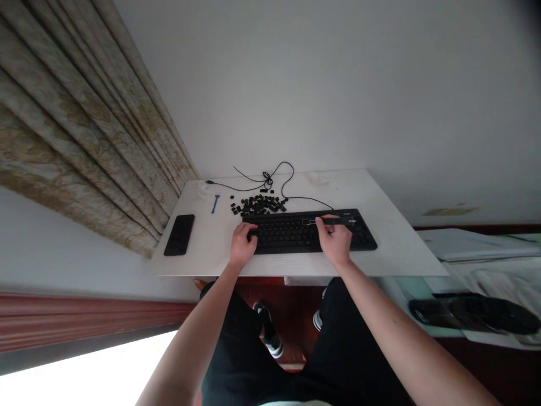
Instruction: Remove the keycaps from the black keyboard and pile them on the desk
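A black keyboard (287, 239) lay flat on a white table (211, 248), its long side toward the wearer, and spanned the gap between two bare hands set well apart. The left hand (244, 245) was at the keyboard's left end, fingers bent over the edge and thumb near the keys; whether it clamped the board or only rested there, one cannot tell. The right hand (336, 242) was over the keyboard's right part, thumb and fingers pinched on a dark-handled tool (342, 221) whose thin wire end pointed left above the upper rows.

A small pale mark sat at the keyboard's far right corner, too small to read; no other writing could be made out.

Just beyond the keyboard's far left edge, loose black keycaps (262, 204) were heaped and scattered. A black cable (267, 180) ran from the keyboard's far edge and looped behind the heap. To the keyboard's left, past the left hand, lay a dark phone (179, 235); a small blue tool (215, 203) lay left of the keycaps, farther back than the keyboard.
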The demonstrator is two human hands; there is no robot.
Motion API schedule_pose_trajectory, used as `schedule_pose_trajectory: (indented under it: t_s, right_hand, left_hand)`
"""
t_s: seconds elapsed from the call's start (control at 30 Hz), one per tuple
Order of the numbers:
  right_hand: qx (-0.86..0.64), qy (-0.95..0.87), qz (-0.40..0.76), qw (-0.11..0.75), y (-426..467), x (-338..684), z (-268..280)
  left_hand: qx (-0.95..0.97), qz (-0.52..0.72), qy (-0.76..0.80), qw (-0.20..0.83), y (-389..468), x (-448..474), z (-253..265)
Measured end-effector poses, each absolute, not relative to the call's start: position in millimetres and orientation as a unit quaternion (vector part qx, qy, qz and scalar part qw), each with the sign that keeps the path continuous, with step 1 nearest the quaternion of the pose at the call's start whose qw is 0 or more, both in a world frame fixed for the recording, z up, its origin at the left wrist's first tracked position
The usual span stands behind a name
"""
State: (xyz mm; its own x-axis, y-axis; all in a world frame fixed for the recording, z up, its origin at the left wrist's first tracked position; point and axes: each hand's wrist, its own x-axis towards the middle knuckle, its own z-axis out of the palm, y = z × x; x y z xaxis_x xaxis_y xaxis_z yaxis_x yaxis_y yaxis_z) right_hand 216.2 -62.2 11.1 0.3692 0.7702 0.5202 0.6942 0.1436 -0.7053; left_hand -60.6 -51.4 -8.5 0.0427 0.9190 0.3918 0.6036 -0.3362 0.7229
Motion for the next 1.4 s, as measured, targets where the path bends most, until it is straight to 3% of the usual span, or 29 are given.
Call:
schedule_pose_trajectory:
  t_s: [0.27,0.9,1.23,1.4]
  right_hand:
    - [-0.575,-0.594,0.344,0.445,-33.9,138.7,37.6]
    - [-0.589,-0.713,0.165,0.343,-16.7,87.3,33.6]
    - [-0.485,-0.701,0.369,0.371,-33.6,108.9,32.8]
    - [-0.450,-0.710,0.370,0.396,-42.9,112.1,29.1]
  left_hand:
    - [0.713,0.408,0.541,0.178,-51.5,-59.7,-7.2]
    - [0.753,0.340,0.548,0.134,-49.1,-58.5,-8.1]
    - [0.778,0.297,0.540,0.118,-49.0,-58.6,-13.3]
    - [0.785,0.280,0.540,0.119,-48.5,-58.1,-13.2]
